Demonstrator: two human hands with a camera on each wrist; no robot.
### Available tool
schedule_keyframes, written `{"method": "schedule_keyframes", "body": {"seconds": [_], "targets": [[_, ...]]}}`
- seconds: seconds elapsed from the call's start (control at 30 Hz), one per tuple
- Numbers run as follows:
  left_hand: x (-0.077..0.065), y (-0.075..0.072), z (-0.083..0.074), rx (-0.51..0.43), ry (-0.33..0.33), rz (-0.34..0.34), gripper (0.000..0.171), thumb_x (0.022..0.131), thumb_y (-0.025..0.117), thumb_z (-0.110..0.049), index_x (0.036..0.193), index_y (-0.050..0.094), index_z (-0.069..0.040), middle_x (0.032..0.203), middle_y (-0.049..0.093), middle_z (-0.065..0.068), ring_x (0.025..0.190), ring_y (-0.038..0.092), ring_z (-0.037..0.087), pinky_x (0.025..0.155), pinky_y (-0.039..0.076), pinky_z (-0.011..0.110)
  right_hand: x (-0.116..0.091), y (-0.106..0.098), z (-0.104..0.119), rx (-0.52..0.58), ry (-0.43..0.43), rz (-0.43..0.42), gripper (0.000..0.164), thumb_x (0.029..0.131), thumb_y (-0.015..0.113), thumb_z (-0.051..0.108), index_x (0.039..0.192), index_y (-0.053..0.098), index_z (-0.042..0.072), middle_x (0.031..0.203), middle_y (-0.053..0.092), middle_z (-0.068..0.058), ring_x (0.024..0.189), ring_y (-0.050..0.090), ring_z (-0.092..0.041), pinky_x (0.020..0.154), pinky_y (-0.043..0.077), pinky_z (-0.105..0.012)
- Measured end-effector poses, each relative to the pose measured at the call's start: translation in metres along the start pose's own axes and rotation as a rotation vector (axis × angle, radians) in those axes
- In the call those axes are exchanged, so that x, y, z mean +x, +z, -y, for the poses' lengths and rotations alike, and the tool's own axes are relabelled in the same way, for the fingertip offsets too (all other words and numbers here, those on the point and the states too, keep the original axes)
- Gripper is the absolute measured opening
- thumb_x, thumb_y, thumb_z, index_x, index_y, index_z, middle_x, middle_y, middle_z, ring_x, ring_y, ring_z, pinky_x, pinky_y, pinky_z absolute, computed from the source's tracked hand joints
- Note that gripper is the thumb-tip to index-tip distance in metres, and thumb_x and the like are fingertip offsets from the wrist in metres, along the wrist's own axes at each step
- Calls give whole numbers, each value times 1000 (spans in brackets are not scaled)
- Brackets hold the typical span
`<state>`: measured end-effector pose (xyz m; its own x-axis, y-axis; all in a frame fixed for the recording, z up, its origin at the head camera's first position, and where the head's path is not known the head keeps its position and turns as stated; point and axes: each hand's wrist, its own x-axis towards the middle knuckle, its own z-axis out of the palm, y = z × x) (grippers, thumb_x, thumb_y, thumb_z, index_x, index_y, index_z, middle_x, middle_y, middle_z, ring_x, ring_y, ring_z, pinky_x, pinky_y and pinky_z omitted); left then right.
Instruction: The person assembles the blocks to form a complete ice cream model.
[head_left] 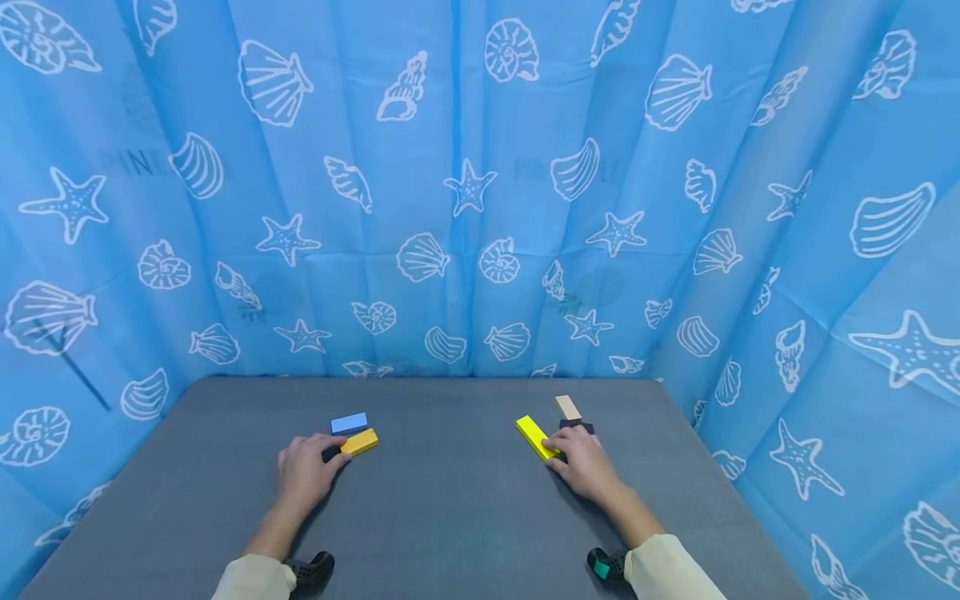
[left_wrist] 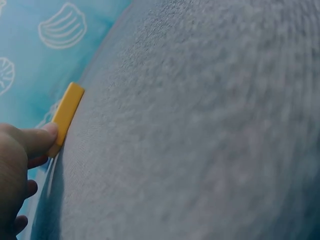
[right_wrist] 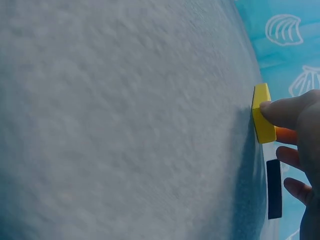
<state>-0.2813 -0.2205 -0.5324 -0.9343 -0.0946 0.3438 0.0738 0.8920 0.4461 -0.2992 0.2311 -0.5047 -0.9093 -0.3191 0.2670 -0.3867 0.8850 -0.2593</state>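
Between the thumb and fingers of my left hand (head_left: 306, 471) is an orange-yellow block (head_left: 360, 442), pinched at its near left end. The left wrist view shows the same orange-yellow block (left_wrist: 69, 112) gripped by the thumb. Just behind it lies a blue block (head_left: 349, 423). On the other side my right hand (head_left: 583, 467) pinches a bright yellow block (head_left: 534, 435) near its lower end. A dark block (head_left: 576, 425) lies partly hidden behind the right fingers; in the right wrist view this dark block (right_wrist: 274, 189) is apart from the fingertips.
A pale wooden-coloured block (head_left: 567, 407) lies beyond the dark one. The grey tabletop (head_left: 450, 492) spreads between the hands. A blue curtain (head_left: 465, 208) with white shell prints hangs behind the table and along its sides. Dark straps sit on both wrists.
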Motion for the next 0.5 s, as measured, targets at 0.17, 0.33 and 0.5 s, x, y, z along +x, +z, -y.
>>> {"method": "schedule_keyframes", "body": {"seconds": [0.17,0.33,0.5], "targets": [[2,2,-6,0,-19,3,34,83,79,-24,114,73,-12,116,66,16,107,52,37,91,35,58,-4,-1,7,6,-50,-6,29,82,80,20,110,75,13,109,67,0,105,54,-22,85,42,-42],[3,6,-13,-23,-47,30,34,83,79,-24,115,73,-13,118,65,15,108,51,36,93,34,57,-5,0,14,52,-73,17,30,83,79,18,111,74,10,120,66,-2,112,54,-24,92,43,-48],[4,9,-19,-29,-61,41,34,84,78,-25,115,73,-13,120,65,15,110,50,37,92,35,57,-5,1,21,72,-51,68,32,84,78,20,114,73,11,125,64,-1,114,53,-23,95,42,-49]]}}
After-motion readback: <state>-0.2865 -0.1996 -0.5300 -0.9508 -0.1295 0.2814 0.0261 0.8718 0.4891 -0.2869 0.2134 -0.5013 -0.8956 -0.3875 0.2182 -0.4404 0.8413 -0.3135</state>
